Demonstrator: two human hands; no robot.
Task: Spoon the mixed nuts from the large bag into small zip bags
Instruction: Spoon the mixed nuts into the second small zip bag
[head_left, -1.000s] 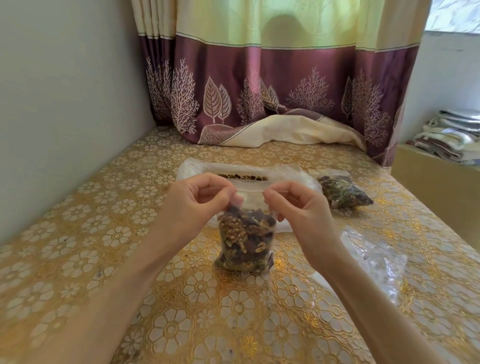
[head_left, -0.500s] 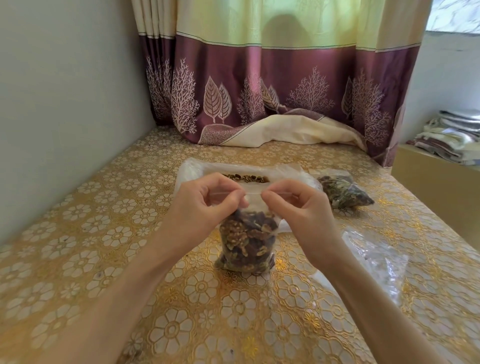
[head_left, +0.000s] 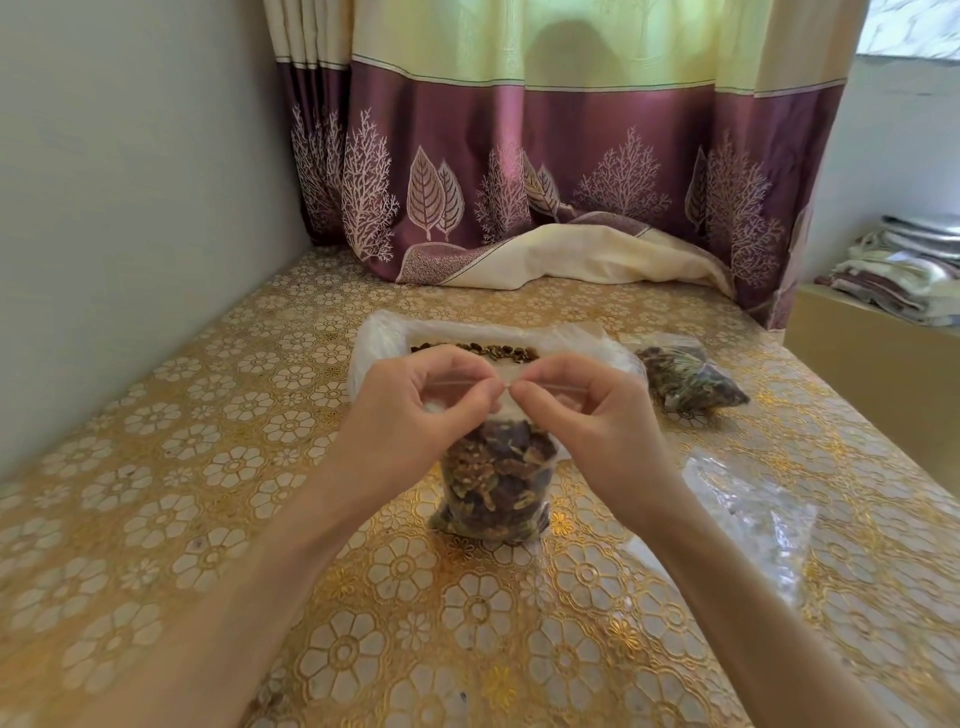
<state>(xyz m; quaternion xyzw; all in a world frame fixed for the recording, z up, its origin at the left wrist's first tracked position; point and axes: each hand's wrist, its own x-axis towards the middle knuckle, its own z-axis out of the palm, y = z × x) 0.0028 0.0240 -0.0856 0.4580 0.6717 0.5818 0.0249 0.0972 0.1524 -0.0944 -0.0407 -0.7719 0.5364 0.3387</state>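
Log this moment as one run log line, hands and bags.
left hand: pinches zip strip | right hand: pinches zip strip | small zip bag: filled, upright | large bag: open behind

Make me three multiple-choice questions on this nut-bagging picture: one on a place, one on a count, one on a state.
1. Where is the large bag?
A. behind the hands
B. right edge
C. on the shelf

2. How many small bags holding nuts show?
A. one
B. two
C. four

3. What are both hands doing?
A. resting flat
B. holding a spoon
C. pinching a bag's top strip

Key: 1 A, it lies beyond the left hand and right hand. 2 B, the held small bag and the filled bag. 3 C, fingers meet on the zip strip.
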